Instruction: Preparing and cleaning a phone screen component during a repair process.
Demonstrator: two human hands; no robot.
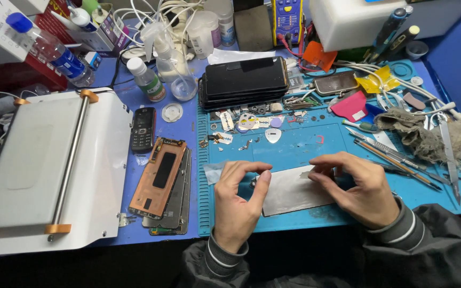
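**Both hands pinch at the ends of a grey sheet on the blue mat**

The left hand [238, 205] has thumb and forefinger curled into a narrow pinch, their tips meeting at the left end of a flat grey sheet [294, 191]; whether they grip the sheet's edge or a small part just beside it cannot be told. The right hand [361, 189] arches over the sheet's right end, its fingertips [316, 169] drawn close together and pressing or nipping the upper right corner. The sheet lies between the two hands, its long axis running left to right and tilted a little upward toward the right. Each hand is at its own end, neither nearer than the other.

The sheet rests on a blue work mat [294, 146]. Beyond it lie small loose parts and a white pick [273, 135], then a stack of dark phones [244, 82]. Tweezers and blades [396, 157] lie just right of the right hand. Left of the mat sit a copper-coloured phone back [159, 177] and a small black handset [143, 129].
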